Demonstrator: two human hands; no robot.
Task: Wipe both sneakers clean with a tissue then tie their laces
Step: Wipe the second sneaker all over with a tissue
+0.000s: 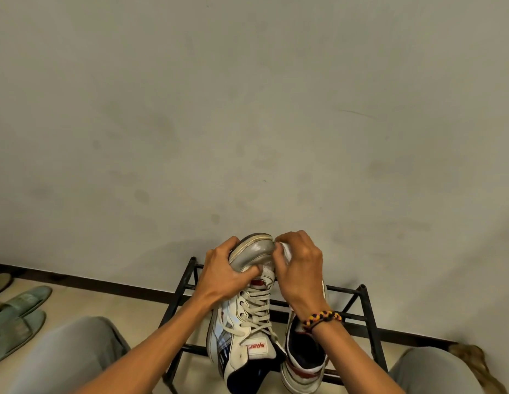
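Left hand clamped around grey toe of laced sneaker, lower centre; right hand pinching white tissue against it.

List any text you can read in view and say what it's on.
Red tongue label on the held sneaker: white letters, upside down to the camera, seemingly "pare" or similar; not fully legible.
Green slippers: a faint stamped mark, too blurred to read.
No other text visible.
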